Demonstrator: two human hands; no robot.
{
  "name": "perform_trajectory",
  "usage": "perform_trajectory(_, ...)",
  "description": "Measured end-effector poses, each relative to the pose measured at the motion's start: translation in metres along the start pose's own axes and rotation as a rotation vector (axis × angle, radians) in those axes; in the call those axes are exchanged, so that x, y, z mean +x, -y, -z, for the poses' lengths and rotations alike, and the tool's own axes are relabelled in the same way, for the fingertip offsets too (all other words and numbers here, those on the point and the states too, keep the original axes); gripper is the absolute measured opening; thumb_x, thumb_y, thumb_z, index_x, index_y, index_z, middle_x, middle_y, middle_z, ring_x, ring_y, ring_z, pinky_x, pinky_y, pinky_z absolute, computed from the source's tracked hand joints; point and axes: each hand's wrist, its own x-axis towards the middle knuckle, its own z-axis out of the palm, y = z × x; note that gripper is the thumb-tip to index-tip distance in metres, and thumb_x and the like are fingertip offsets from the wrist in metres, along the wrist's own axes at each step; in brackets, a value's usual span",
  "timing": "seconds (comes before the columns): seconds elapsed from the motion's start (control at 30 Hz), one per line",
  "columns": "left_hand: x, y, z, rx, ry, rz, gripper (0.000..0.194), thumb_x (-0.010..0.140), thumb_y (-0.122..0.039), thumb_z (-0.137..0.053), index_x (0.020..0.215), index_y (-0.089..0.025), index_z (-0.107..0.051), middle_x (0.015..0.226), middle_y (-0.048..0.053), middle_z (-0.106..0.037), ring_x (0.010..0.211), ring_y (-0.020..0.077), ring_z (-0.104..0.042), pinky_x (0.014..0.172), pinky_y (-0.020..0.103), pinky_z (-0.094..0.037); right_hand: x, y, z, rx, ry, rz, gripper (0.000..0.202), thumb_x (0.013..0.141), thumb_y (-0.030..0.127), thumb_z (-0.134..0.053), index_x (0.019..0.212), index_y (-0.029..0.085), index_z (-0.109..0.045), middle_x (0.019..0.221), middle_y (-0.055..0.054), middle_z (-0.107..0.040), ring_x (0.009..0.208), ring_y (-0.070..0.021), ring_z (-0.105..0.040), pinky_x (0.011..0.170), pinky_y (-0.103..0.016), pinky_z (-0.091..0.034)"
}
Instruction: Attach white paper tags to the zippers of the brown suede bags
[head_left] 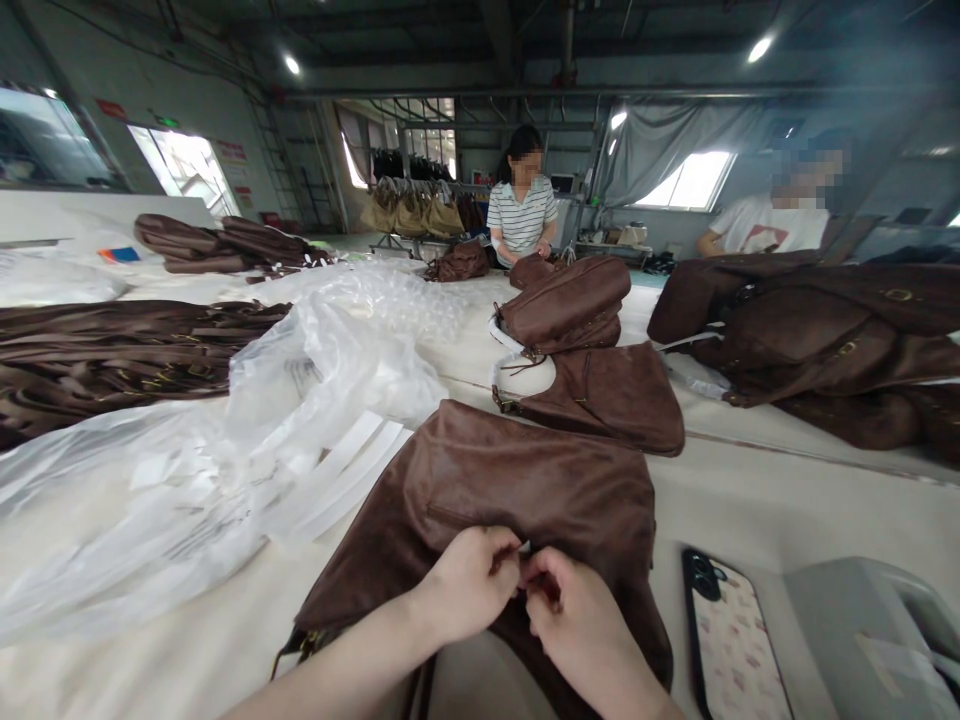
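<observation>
A brown leather handbag (540, 470) lies flat on the table right in front of me. Over its middle, my left hand (480, 575) and my right hand (566, 600) meet with fingers pinched together. Between the fingertips a small pale bit shows, too small to name; the fingers hide most of it. Below my wrists the bag's lower part is partly covered by my forearms. Just beyond it rests another brown handbag (615, 395) with its strap wrapped in white.
Crumpled clear plastic bags (300, 380) and white strips (352, 480) spread at left, near a pile of brown straps (112, 350). A phone (735, 640) and a grey device (870, 630) sit at right. More brown bags (817, 340) lie behind. Two people (521, 205) are across the table.
</observation>
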Motion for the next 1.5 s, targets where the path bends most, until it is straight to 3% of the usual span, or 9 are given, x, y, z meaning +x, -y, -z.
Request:
perform_trajectory(0.13, 0.002, 0.003, -0.004, -0.133, 0.002, 0.047, 0.033, 0.089, -0.033, -0.039, 0.069, -0.016, -0.059, 0.063, 0.001, -0.063, 0.058, 0.0123, -0.058, 0.054, 0.021, -0.039, 0.001, -0.001, 0.000, -0.021, 0.007, -0.011, 0.022, 0.078, 0.012, -0.045, 0.086, 0.020, -0.064, 0.070, -0.001, -0.069, 0.068, -0.0148, -0.064, 0.061, -0.022, -0.043)
perform_trajectory(0.33, 0.008, 0.012, -0.010, -0.293, 0.024, 0.133, 0.021, 0.082, -0.031, -0.050, 0.073, -0.015, -0.061, 0.064, 0.001, -0.064, 0.060, 0.0123, -0.060, 0.055, 0.020, -0.044, -0.005, -0.005, 0.001, 0.054, 0.052, -0.023, 0.023, 0.084, 0.019, -0.044, 0.094, 0.021, -0.064, 0.065, 0.001, -0.067, 0.056, -0.0134, -0.062, 0.056, -0.022, -0.043)
perform_trajectory(0.43, 0.010, 0.012, -0.007, -0.431, 0.050, 0.241, 0.024, 0.079, -0.037, -0.055, 0.075, -0.014, -0.059, 0.063, 0.000, -0.063, 0.055, 0.0110, -0.058, 0.054, 0.022, -0.046, -0.006, -0.010, -0.001, 0.133, 0.118, -0.081, 0.024, 0.087, 0.027, -0.041, 0.088, 0.020, -0.064, 0.061, 0.000, -0.066, 0.047, -0.0123, -0.060, 0.048, -0.021, -0.041)
perform_trajectory(0.53, 0.012, 0.008, -0.002, -0.569, 0.097, 0.351, 0.032, 0.074, -0.045, -0.061, 0.077, -0.013, -0.059, 0.061, 0.000, -0.061, 0.050, 0.0091, -0.056, 0.052, 0.021, -0.046, -0.003, -0.014, -0.005, 0.282, 0.227, -0.207, 0.033, 0.089, 0.036, -0.036, 0.081, 0.018, -0.062, 0.054, -0.001, -0.063, 0.038, -0.0110, -0.055, 0.039, -0.019, -0.036)
perform_trajectory(0.63, 0.013, 0.006, 0.000, -0.617, 0.105, 0.378, 0.036, 0.070, -0.047, -0.065, 0.076, -0.012, -0.059, 0.060, 0.000, -0.062, 0.049, 0.0080, -0.055, 0.051, 0.020, -0.045, 0.003, -0.017, -0.008, 0.577, 0.340, -0.349, 0.034, 0.088, 0.039, -0.034, 0.093, 0.016, -0.060, 0.053, 0.001, -0.061, 0.034, -0.0098, -0.052, 0.033, -0.016, -0.032)
perform_trajectory(0.73, 0.014, 0.007, -0.002, -0.627, 0.093, 0.356, 0.036, 0.072, -0.047, -0.064, 0.076, -0.012, -0.060, 0.063, 0.002, -0.064, 0.051, 0.0079, -0.055, 0.052, 0.019, -0.046, 0.007, -0.017, -0.011, 0.727, 0.339, -0.392, 0.037, 0.086, 0.044, -0.038, 0.095, 0.015, -0.059, 0.052, 0.002, -0.060, 0.034, -0.0084, -0.051, 0.031, -0.014, -0.030)
perform_trajectory(0.87, 0.013, 0.007, -0.003, -0.565, 0.071, 0.314, 0.031, 0.076, -0.044, -0.060, 0.077, -0.013, -0.061, 0.063, 0.001, -0.062, 0.053, 0.0091, -0.055, 0.053, 0.020, -0.047, 0.006, -0.015, -0.012, 0.690, 0.289, -0.331, 0.039, 0.084, 0.050, -0.044, 0.089, 0.015, -0.061, 0.053, 0.002, -0.059, 0.035, -0.0074, -0.051, 0.031, -0.014, -0.030)
perform_trajectory(1.23, 0.009, 0.002, 0.005, 0.022, -0.023, -0.036, 0.022, 0.084, -0.018, -0.047, 0.075, -0.020, -0.067, 0.076, 0.001, -0.066, 0.075, 0.0137, -0.059, 0.070, 0.022, -0.043, 0.003, -0.012, -0.010, 0.718, 0.155, -0.312, 0.035, 0.084, 0.043, -0.046, 0.101, 0.016, -0.058, 0.058, 0.002, -0.061, 0.039, -0.0085, -0.054, 0.033, -0.015, -0.033)
perform_trajectory(1.5, 0.005, -0.001, 0.007, 0.122, -0.045, -0.114, 0.018, 0.082, -0.017, -0.053, 0.079, -0.022, -0.070, 0.075, 0.001, -0.063, 0.072, 0.0128, -0.057, 0.067, 0.022, -0.041, 0.004, -0.007, -0.002, 0.706, 0.149, -0.295, 0.032, 0.084, 0.041, -0.045, 0.100, 0.016, -0.058, 0.056, 0.004, -0.059, 0.038, -0.0079, -0.051, 0.034, -0.016, -0.034)
